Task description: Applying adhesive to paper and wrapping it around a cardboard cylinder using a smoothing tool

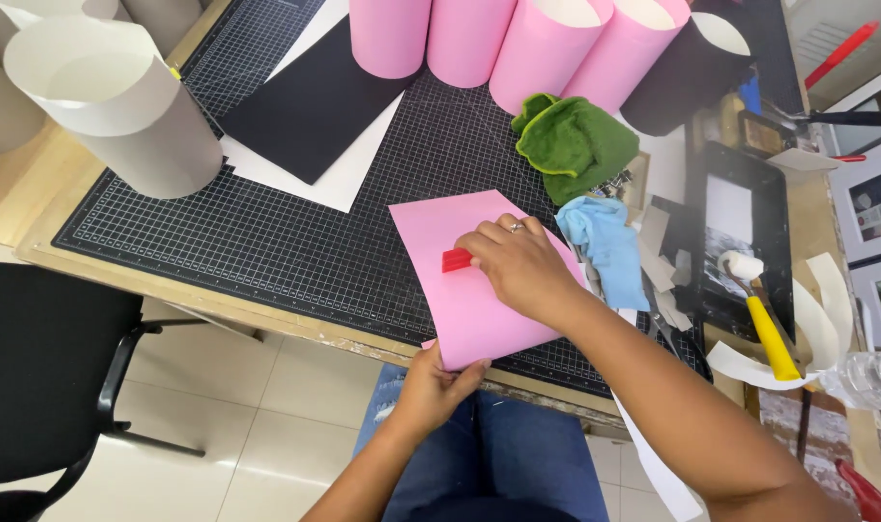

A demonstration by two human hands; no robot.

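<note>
Pink sheet [460, 309] lies on the cutting mat [295, 242] at the worktop's near edge, left hand [431, 387] pinching its corner, right hand [519, 266] clenched on a red scraper [456, 259]; advise firm, even, flat strokes.

A red scraper [457, 259] lies pressed flat on a tilted pink sheet [460, 309].

red tool [457, 259]: mostly hidden under right hand [522, 266] | pink rolls [518, 39]: tops cut off
</note>
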